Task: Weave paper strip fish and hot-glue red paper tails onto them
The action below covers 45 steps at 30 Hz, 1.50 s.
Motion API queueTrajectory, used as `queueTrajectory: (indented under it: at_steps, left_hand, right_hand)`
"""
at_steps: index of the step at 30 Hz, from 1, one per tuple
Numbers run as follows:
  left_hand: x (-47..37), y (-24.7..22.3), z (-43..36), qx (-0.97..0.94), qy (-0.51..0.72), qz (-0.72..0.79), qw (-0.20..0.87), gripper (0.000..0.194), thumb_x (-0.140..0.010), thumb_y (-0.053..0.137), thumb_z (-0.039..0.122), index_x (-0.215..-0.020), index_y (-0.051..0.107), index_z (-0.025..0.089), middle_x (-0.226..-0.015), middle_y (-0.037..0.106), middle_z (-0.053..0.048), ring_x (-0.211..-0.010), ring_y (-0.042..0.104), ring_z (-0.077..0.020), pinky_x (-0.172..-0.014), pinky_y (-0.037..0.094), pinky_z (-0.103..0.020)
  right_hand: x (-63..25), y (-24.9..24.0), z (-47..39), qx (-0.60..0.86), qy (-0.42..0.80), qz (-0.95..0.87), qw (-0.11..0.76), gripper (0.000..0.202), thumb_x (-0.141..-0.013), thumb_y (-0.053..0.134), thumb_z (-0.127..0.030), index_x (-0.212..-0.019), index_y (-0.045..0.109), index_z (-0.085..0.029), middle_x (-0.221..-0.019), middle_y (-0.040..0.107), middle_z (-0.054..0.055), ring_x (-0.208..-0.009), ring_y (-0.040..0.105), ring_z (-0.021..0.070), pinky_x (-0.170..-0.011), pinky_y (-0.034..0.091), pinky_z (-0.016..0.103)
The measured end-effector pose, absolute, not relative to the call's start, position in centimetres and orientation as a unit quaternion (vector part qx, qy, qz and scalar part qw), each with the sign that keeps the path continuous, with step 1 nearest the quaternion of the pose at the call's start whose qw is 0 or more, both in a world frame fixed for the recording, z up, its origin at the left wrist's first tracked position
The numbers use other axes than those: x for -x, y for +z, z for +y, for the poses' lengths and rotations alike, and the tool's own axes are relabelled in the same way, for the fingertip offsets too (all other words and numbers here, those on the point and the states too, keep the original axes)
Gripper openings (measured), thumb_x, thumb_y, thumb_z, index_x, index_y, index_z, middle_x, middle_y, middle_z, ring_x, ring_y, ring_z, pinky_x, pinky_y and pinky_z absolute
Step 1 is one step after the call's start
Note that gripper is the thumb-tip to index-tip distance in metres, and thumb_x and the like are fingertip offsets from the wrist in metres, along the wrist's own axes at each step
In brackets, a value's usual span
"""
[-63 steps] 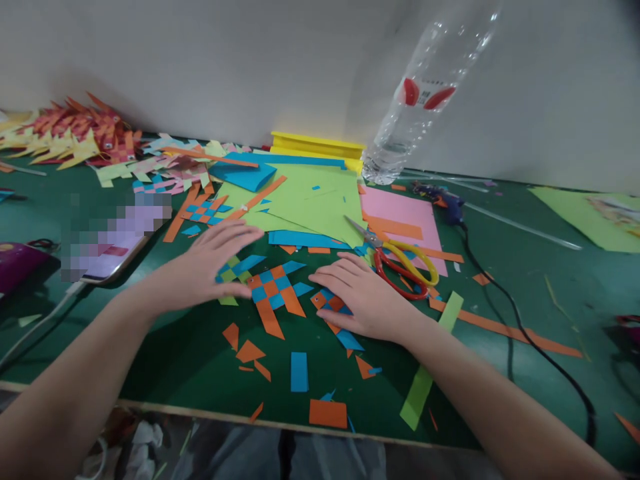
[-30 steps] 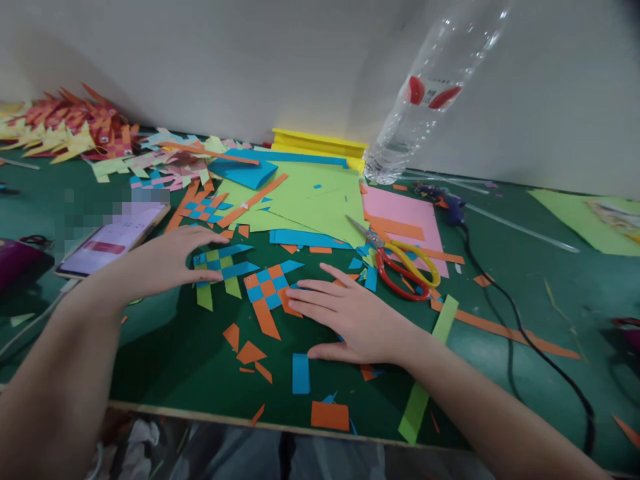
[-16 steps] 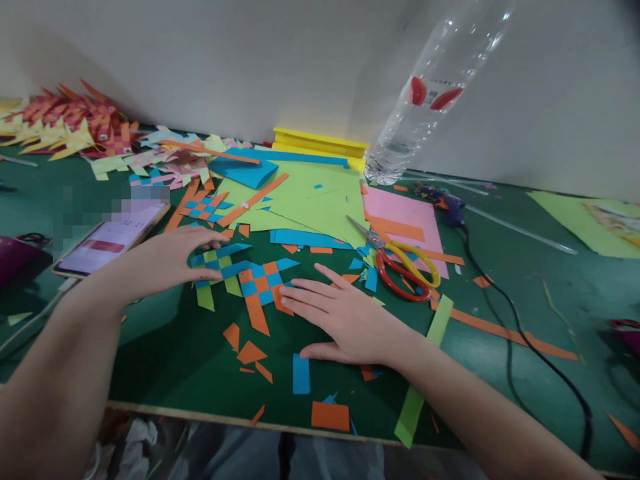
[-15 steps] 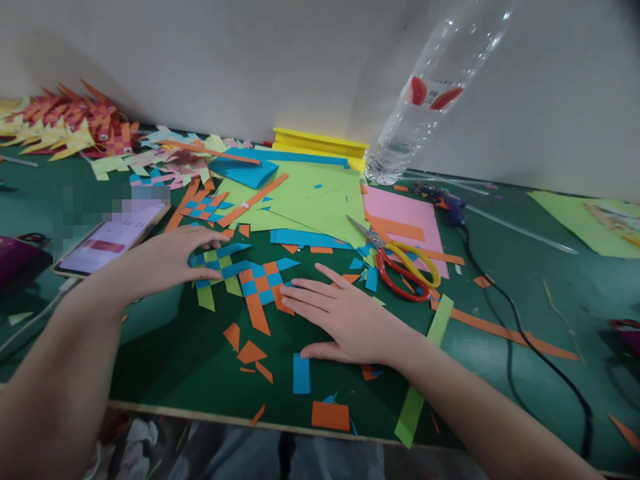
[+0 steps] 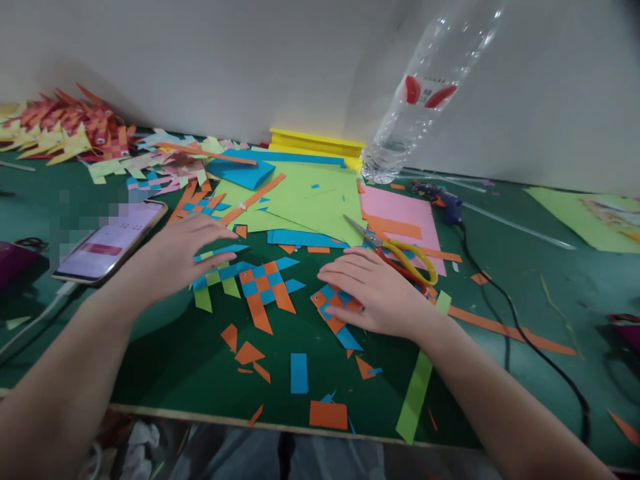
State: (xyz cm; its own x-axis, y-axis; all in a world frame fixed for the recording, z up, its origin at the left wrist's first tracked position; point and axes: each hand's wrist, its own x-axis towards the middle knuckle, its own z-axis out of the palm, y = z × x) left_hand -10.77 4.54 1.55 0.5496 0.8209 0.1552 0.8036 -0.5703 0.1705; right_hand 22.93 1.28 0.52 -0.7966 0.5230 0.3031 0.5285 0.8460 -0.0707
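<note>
My left hand point(image 5: 193, 250) is open, thumb and fingers apart, just over a blue and green woven paper fish point(image 5: 220, 280) that it partly hides. Beside that fish lies a blue and orange woven paper fish point(image 5: 263, 285), untouched by either hand. My right hand point(image 5: 377, 290) is open, its fingers spread and slightly bent over a second blue and orange paper fish point(image 5: 336, 319). This fish shows under the thumb; whether the fingertips touch it I cannot tell. The scissors point(image 5: 400, 257), with red and yellow handles, lie behind my right hand, which partly covers the red handle.
Paper scraps point(image 5: 249, 352) and a green strip point(image 5: 416, 397) lie near the front edge. Green sheets point(image 5: 310, 193) are at the back beside a clear bottle point(image 5: 415, 100). A phone point(image 5: 113, 243) lies left; a glue gun point(image 5: 447, 203) with its cable is right. Woven fish point(image 5: 95, 127) are piled back left.
My right hand has moved right and slightly back, away from the middle fish, and now covers part of the other blue and orange fish. My left hand has lifted slightly and shifted little.
</note>
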Motion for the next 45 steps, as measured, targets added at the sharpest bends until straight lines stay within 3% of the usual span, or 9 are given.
queueTrajectory:
  at_steps: [4, 9, 18, 29, 33, 36, 40, 45]
  left_hand:
    - [9.2, 0.8, 3.9, -0.905, 0.098, 0.410, 0.053, 0.047, -0.093, 0.044, 0.055, -0.124, 0.055, 0.021, -0.128, 0.056, -0.009, -0.122, 0.047, -0.0260, -0.107, 0.032, -0.043]
    - [8.1, -0.5, 3.7, -0.923, 0.082, 0.367, 0.085, 0.057, -0.089, 0.049, 0.059, -0.136, 0.047, 0.028, -0.140, 0.046, -0.007, -0.131, 0.039, -0.0281, -0.111, 0.028, -0.047]
    - [8.2, -1.0, 3.7, -0.921, 0.064, 0.369, 0.111, 0.057, -0.085, 0.053, 0.062, -0.133, 0.050, 0.032, -0.145, 0.040, -0.006, -0.135, 0.032, -0.0289, -0.113, 0.026, -0.050]
    - [8.9, -0.6, 3.9, -0.919, 0.064, 0.372, 0.115, 0.057, -0.081, 0.056, 0.064, -0.128, 0.056, 0.032, -0.142, 0.045, -0.005, -0.133, 0.036, -0.0318, -0.112, 0.029, -0.049]
    - [9.0, -0.1, 4.1, -0.919, 0.082, 0.376, 0.088, 0.048, -0.088, 0.050, 0.059, -0.124, 0.058, 0.027, -0.139, 0.049, -0.005, -0.133, 0.038, -0.0286, -0.113, 0.028, -0.046]
    - [9.4, 0.6, 4.4, -0.898, 0.107, 0.425, 0.042, 0.040, -0.096, 0.039, 0.047, -0.120, 0.057, 0.021, -0.132, 0.055, -0.008, -0.129, 0.043, -0.0248, -0.110, 0.030, -0.043]
    - [10.4, 1.4, 4.5, -0.817, 0.125, 0.561, -0.035, 0.041, -0.099, 0.028, 0.039, -0.116, 0.057, 0.016, -0.123, 0.060, -0.011, -0.119, 0.051, -0.0261, -0.103, 0.036, -0.042]
    - [12.9, 1.4, 5.2, -0.742, 0.063, 0.664, -0.064, 0.045, -0.097, 0.023, 0.035, -0.125, 0.050, 0.012, -0.126, 0.056, -0.016, -0.120, 0.050, -0.0309, -0.097, 0.041, -0.043]
  right_hand:
    - [-23.5, 0.7, 1.7, 0.302, 0.022, -0.942, 0.147, 0.042, -0.081, 0.061, -0.056, -0.093, 0.063, -0.016, -0.090, 0.067, 0.007, -0.087, 0.058, 0.0214, -0.084, 0.043, 0.038]
    - [-23.4, 0.6, 1.5, 0.307, 0.042, -0.944, 0.110, 0.049, -0.076, 0.061, -0.066, -0.085, 0.061, -0.018, -0.076, 0.062, 0.002, -0.075, 0.053, 0.0176, -0.076, 0.038, 0.033]
    - [-22.5, -0.5, 1.0, 0.304, 0.021, -0.946, 0.111, 0.053, -0.080, 0.057, -0.065, -0.095, 0.062, -0.015, -0.085, 0.067, 0.006, -0.079, 0.056, 0.0189, -0.084, 0.036, 0.035]
    - [-20.8, -1.5, 1.1, 0.295, 0.009, -0.938, 0.180, 0.057, -0.081, 0.052, -0.067, -0.100, 0.063, -0.014, -0.088, 0.069, 0.006, -0.081, 0.060, 0.0187, -0.087, 0.037, 0.036]
    - [-22.1, -0.9, 1.6, 0.332, 0.001, -0.895, 0.297, 0.038, -0.097, 0.039, -0.046, -0.095, 0.062, -0.015, -0.081, 0.069, 0.005, -0.077, 0.061, 0.0170, -0.082, 0.039, 0.034]
    - [-23.5, -0.3, 2.0, 0.378, -0.015, -0.855, 0.355, 0.026, -0.097, 0.040, -0.031, -0.090, 0.061, -0.019, -0.078, 0.068, 0.003, -0.071, 0.059, 0.0162, -0.077, 0.040, 0.034]
    - [-24.0, -0.2, 2.4, 0.346, -0.045, -0.890, 0.295, 0.016, -0.092, 0.051, -0.031, -0.090, 0.063, -0.020, -0.078, 0.067, 0.002, -0.075, 0.058, 0.0169, -0.081, 0.042, 0.036]
    - [-22.5, -0.6, 1.4, 0.255, -0.037, -0.948, 0.187, 0.029, -0.093, 0.051, -0.038, -0.108, 0.065, -0.018, -0.111, 0.068, 0.006, -0.105, 0.058, 0.0200, -0.103, 0.036, 0.042]
